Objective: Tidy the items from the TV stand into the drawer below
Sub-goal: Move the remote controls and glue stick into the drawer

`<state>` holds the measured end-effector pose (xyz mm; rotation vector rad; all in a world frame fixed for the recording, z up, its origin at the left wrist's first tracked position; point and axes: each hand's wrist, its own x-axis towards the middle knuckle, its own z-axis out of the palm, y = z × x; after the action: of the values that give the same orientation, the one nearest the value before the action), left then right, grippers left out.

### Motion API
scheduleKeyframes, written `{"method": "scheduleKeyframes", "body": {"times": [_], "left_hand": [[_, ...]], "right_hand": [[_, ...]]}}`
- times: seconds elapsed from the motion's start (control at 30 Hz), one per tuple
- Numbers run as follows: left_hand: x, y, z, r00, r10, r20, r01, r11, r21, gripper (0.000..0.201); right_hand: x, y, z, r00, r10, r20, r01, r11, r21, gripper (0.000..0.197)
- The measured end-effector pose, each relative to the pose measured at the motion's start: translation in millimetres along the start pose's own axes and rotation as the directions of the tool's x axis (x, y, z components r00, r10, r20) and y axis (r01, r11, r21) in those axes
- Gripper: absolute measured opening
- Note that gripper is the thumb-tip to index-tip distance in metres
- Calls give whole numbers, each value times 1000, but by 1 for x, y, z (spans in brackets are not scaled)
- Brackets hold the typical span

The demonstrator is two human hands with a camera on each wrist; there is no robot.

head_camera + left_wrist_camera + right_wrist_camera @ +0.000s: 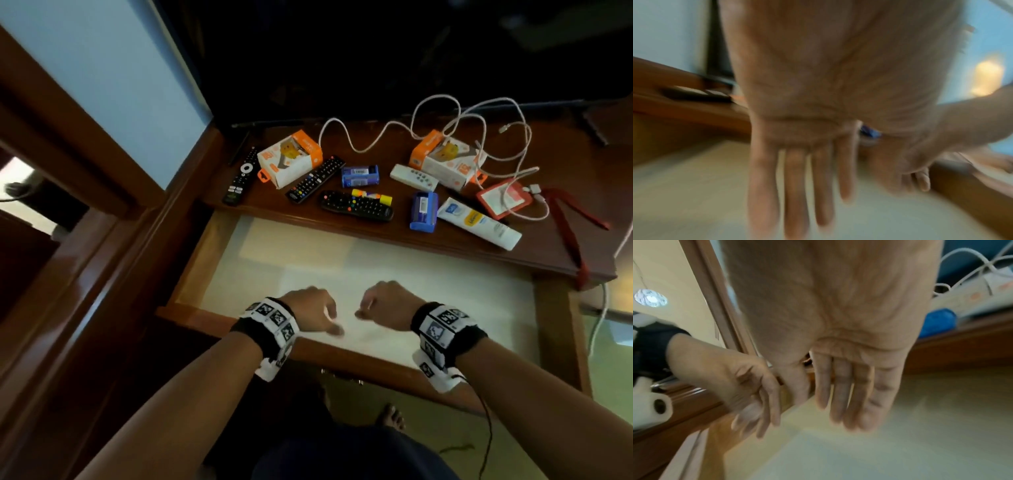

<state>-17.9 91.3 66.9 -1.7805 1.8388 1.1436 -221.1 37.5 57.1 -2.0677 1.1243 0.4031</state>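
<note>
The drawer [219,260] is pulled out under the stand [565,246], where all items are seen. Both hands are held over its front, fingers loose, nothing grasped. The black remote [356,205], lying crosswise, is judged nearer the left hand [310,310] than the right hand [385,305].

The counter [394,236] holds three black remote controls [241,176] [315,179] [357,205] and one white remote [413,177]. There are two orange-and-white boxes [289,158] [445,159], two blue packs [360,176] [423,211], one white tube [479,223], one yellow-and-purple marker [371,196], one red card holder [503,199] and white cables [479,120], number unclear. One drawer [555,308] stands open.
</note>
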Motion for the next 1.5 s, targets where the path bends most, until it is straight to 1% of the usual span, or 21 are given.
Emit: {"method": "scheduleKeyframes", "body": {"times": [0.03, 0.07, 0.1, 0.17, 0.23, 0.27, 0.3, 0.33, 0.4, 0.47, 0.53, 0.6, 0.73, 0.83, 0.9, 0.97, 1.03, 1.13, 1.2, 1.33, 1.5], "left_hand": [[-1, -10, -18, 993, -17, -115, 10, 998, -65, 35], [-1, -21, -36, 963, -51, -263, 22, 994, -112, 23], [-2, -33, -56, 902, -102, -419, 42, 988, -150, 16], [1, -59, -98, 732, -226, -642, 112, 970, -214, 13], [12, -87, -140, 590, -327, -739, 193, 945, -264, 16], [20, -102, -158, 544, -367, -755, 234, 930, -283, 23], [27, -114, -174, 526, -405, -748, 276, 913, -301, 32], [36, -125, -185, 536, -445, -718, 319, 894, -316, 42], [52, -143, -199, 598, -491, -634, 364, 871, -331, 59], [68, -158, -205, 649, -488, -584, 358, 873, -331, 66], [79, -171, -207, 687, -450, -570, 331, 893, -305, 61], [85, -181, -207, 719, -417, -557, 309, 908, -281, 48], [71, -194, -204, 753, -399, -523, 232, 905, -356, 37], [38, -211, -190, 759, -381, -528, 167, 898, -407, 37], [8, -223, -174, 783, -358, -509, 133, 895, -426, 34], [-21, -234, -152, 823, -344, -452, 141, 894, -424, 29], [-41, -243, -127, 862, -325, -389, 181, 914, -362, 34], [-41, -248, -95, 919, -317, -236, 247, 927, -283, 40], [-21, -247, -76, 935, -319, -154, 283, 934, -217, 37], [18, -242, -53, 950, -288, -119, 277, 956, -99, 34], [45, -249, -45, 975, -221, -22, 222, 968, 116, 32]], "right_hand": [[9, -4, -15, 992, -19, -122, 21, 1000, 13, 26], [19, -9, -31, 971, -29, -238, 39, 999, 35, 21], [28, -16, -47, 939, -23, -343, 47, 997, 62, 19], [49, -32, -77, 878, 17, -479, 21, 997, 73, 21], [74, -48, -99, 863, 32, -504, -39, 999, -2, 35], [86, -55, -108, 873, 41, -485, -79, 995, -57, 42], [96, -63, -115, 889, 63, -454, -125, 986, -106, 47], [106, -70, -120, 904, 90, -417, -167, 974, -152, 50], [122, -82, -126, 923, 150, -355, -243, 942, -232, 53], [134, -90, -127, 921, 206, -329, -306, 907, -290, 52], [142, -98, -127, 912, 238, -334, -350, 876, -331, 50], [143, -106, -128, 909, 248, -336, -371, 848, -379, 48], [134, -141, -126, 910, 180, -373, -339, 841, -423, 46], [123, -178, -111, 906, 84, -416, -239, 911, -336, 41], [119, -201, -94, 912, 46, -408, -145, 966, -214, 38], [122, -215, -74, 939, 46, -340, -74, 995, -69, 42], [136, -217, -52, 970, 65, -234, -55, 997, 47, 49], [166, -206, -19, 987, 145, -70, -131, 975, 178, 69], [186, -195, -1, 978, 207, -7, -201, 954, 221, 75], [214, -187, 23, 953, 301, 23, -298, 927, 229, 63], [233, -192, 40, 939, 342, 37, -341, 914, 220, 68]]}}
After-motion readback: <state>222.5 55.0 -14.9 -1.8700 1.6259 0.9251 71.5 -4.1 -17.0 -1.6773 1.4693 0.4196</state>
